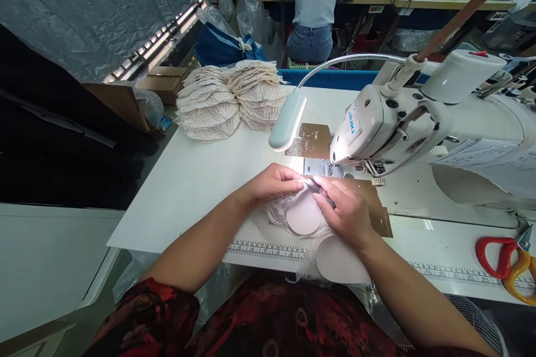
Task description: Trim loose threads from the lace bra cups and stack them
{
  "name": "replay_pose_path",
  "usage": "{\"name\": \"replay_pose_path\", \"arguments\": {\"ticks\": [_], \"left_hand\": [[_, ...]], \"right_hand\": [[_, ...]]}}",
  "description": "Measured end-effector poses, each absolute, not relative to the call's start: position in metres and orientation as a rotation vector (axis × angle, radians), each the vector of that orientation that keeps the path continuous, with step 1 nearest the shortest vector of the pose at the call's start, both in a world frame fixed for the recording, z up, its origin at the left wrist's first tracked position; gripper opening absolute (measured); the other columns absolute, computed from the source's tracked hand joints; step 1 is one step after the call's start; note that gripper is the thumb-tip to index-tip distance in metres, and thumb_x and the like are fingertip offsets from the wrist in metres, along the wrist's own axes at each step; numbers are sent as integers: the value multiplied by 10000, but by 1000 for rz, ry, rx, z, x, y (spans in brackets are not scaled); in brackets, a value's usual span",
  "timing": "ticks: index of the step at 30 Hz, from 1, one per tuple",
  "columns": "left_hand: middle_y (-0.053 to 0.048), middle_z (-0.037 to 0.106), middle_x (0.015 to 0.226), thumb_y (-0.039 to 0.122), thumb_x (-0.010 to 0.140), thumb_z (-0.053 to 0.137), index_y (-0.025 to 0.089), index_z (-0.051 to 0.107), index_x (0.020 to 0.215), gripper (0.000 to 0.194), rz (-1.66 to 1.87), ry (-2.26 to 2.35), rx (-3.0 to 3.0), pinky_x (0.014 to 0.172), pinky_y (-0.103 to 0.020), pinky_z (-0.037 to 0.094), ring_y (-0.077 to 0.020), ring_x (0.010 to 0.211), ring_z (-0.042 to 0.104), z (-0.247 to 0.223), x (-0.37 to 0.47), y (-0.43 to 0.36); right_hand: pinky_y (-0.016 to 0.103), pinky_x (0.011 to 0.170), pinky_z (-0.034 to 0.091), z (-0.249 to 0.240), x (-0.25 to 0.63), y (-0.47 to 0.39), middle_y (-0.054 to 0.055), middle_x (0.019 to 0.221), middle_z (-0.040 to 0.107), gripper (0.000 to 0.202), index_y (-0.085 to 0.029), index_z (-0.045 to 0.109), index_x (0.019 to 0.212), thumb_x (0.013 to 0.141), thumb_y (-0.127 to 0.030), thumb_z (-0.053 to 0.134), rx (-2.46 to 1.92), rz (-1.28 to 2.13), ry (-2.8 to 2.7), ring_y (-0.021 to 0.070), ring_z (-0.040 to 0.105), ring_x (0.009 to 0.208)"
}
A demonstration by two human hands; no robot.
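Observation:
White lace fabric with round pale cups lies near the table's front edge, below the sewing machine's needle area. My left hand pinches the upper edge of the lace fabric between thumb and fingers. Close beside it on the right, my right hand is closed on small dark metal thread snips, whose tip meets the fabric at the left fingertips. A second pale cup hangs over the front edge under my right wrist. My right palm hides part of the snips.
The white sewing machine stands at the right, with a lamp on a bent neck. Stacked cream lace pieces lie at the back left. Red and orange scissors rest at the far right. A person sits beyond.

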State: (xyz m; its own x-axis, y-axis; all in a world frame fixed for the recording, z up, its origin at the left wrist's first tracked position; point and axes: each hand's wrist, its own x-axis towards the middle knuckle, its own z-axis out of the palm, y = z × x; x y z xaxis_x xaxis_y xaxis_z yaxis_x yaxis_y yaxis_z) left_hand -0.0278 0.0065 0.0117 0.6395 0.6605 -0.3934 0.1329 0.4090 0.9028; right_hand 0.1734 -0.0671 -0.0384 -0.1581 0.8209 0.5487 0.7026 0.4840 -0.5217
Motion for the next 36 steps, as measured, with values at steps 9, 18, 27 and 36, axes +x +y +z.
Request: {"name": "replay_pose_path", "arguments": {"ticks": [9,18,27,36], "left_hand": [[-52,624,746,271,801,723,76,733,845,200,379,871,1147,607,-131,424,-46,656,535,13,-26,5],[-28,537,707,318,832,683,44,632,827,279,321,877,1171,578,-145,368,-45,629,472,11,-26,3],[-10,538,778,259,798,669,77,562,840,215,329,884,1266,621,-154,398,-53,687,498,7,-27,5],[-136,670,970,401,823,683,33,693,979,399,311,944,1373,738,-239,499,-171,868,620,18,-23,-1]], "right_hand": [[254,619,439,-40,170,-66,13,805,596,317,-83,647,1187,906,-217,591,-1240,137,-1858,112,527,681],[221,802,486,-37,169,-65,36,986,678,252,-100,660,1138,926,-177,550,-1163,272,-1831,127,638,881],[211,532,384,-32,176,-61,-8,669,569,282,-144,609,754,875,-396,574,-1457,860,-1658,102,512,611],[189,654,474,-30,176,-65,21,933,675,359,-134,639,1114,898,-418,594,-1368,661,-1647,107,622,777]]}}
